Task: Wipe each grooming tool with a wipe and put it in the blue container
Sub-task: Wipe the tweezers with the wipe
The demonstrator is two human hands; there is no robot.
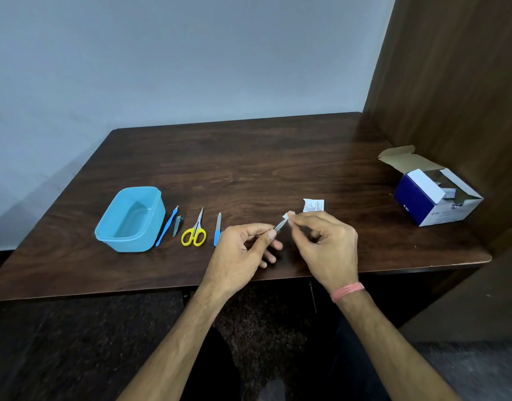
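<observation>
My left hand (243, 250) pinches a thin silver tool (280, 226), likely tweezers, above the table's front edge. My right hand (324, 241) pinches a small white wipe (286, 217) around the tool's tip. The blue container (130, 219) stands open and empty at the left. Lined up beside it lie a blue-handled pick (167, 227), a small nail clipper (177, 225), yellow-handled scissors (194, 231) and a blue-handled nail file (217, 228).
A torn white wipe wrapper (313, 205) lies just behind my right hand. An open blue and white box (435, 192) of wipes sits at the far right by a wooden partition (451, 82). The dark wooden table (249, 157) meets a grey wall.
</observation>
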